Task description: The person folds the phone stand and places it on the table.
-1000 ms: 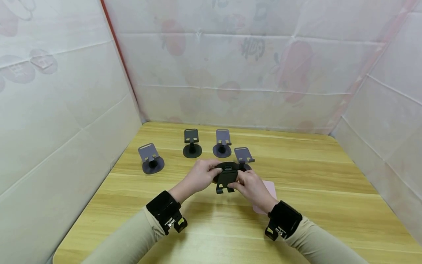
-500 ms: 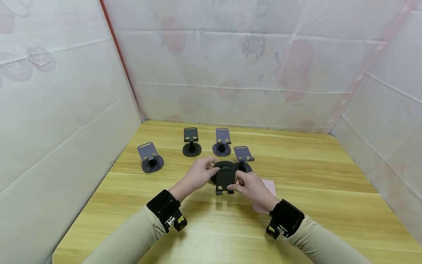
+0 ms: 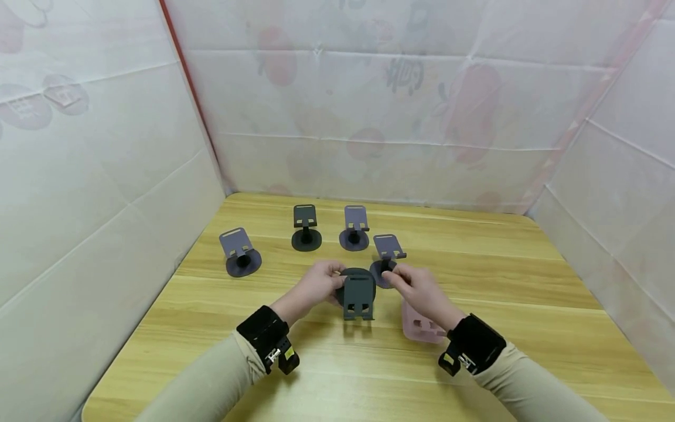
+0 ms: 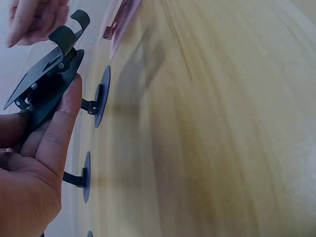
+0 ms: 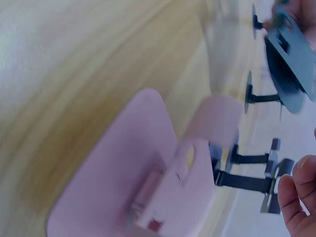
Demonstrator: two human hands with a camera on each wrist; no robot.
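My left hand grips a black phone stand by its round base, holding it just above the wooden table. The left wrist view shows that stand pinched between thumb and fingers. My right hand is off the stand, a little to its right, with fingers relaxed and holding nothing. It hovers close to a grey stand. A pink stand lies flat on the table under my right wrist, and fills the right wrist view.
Three more stands rest upright behind my hands: a grey one at the left, a black one and a grey one. White sheeted walls close in the table on three sides.
My right hand has let go of the black stand and moved right. The stand's plate now faces me upright in my left hand alone. The pink stand is more exposed.
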